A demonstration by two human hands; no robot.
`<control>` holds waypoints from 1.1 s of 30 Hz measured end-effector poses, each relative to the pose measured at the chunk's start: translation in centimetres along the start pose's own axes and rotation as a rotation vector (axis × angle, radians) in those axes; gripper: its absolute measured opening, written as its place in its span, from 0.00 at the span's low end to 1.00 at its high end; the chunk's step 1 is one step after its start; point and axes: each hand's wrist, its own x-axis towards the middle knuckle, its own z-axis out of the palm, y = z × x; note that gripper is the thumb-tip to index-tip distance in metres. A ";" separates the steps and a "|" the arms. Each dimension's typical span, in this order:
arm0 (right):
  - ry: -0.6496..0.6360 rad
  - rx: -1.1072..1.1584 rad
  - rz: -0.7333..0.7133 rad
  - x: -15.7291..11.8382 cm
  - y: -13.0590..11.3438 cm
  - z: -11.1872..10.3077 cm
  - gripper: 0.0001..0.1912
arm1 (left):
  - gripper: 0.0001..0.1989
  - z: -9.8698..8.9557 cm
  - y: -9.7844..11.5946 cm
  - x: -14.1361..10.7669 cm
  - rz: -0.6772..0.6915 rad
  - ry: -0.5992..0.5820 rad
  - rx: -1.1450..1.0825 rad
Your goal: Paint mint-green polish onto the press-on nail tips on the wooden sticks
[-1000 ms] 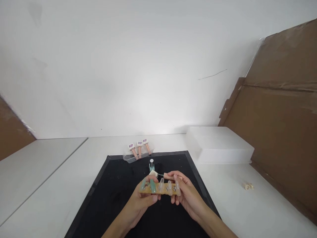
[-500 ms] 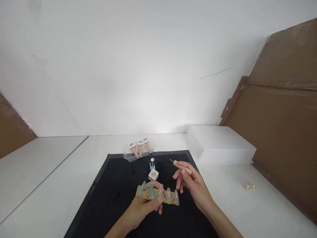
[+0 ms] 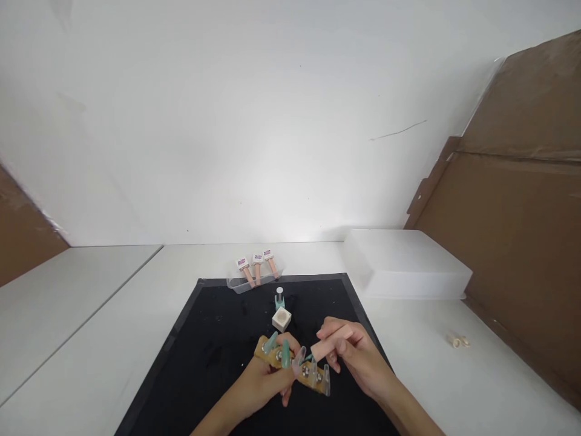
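Observation:
My left hand (image 3: 263,383) grips a yellowish nail tip display stand (image 3: 272,358) that carries several false nails. The two on the left are painted green; the others look clear. Between pink-handled grip and fingers, my right hand (image 3: 358,354) holds a nail polish brush (image 3: 331,343), its green-tipped end at the clear middle nail (image 3: 299,358). Whether the bristles touch that nail is hard to make out. Just beyond the stand lies a small white square block (image 3: 281,318), and behind it a green nail polish bottle (image 3: 279,298) with its neck uncovered.
A clear tray (image 3: 242,287) with three pink-handled, white-ended bottles (image 3: 257,269) stands behind the black mat (image 3: 204,339). At the right are a white plastic box (image 3: 408,266), small cream-coloured pieces (image 3: 457,341) and a cardboard wall (image 3: 512,242).
My right hand has lowered and turned the brush, bringing its tip to the middle nail. The left hand has tilted the stand, its right end now lower.

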 end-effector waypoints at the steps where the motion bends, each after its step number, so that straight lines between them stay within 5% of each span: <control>1: -0.013 -0.010 -0.003 0.0 0.1 0.0 0.15 | 0.18 0.0 0.0 0.0 -0.001 0.002 0.003; 15: -0.036 -0.101 -0.022 0.4 0.7 -0.3 0.13 | 0.19 -0.1 0.2 0.2 -0.011 -0.034 0.029; 25: 0.130 -0.198 -0.052 0.4 0.5 -0.4 0.15 | 0.19 -0.1 0.7 0.1 -0.036 -0.026 0.112; 33: 0.029 -0.229 -0.086 0.3 0.7 0.0 0.15 | 0.11 0.1 0.9 0.0 -0.008 -0.053 0.134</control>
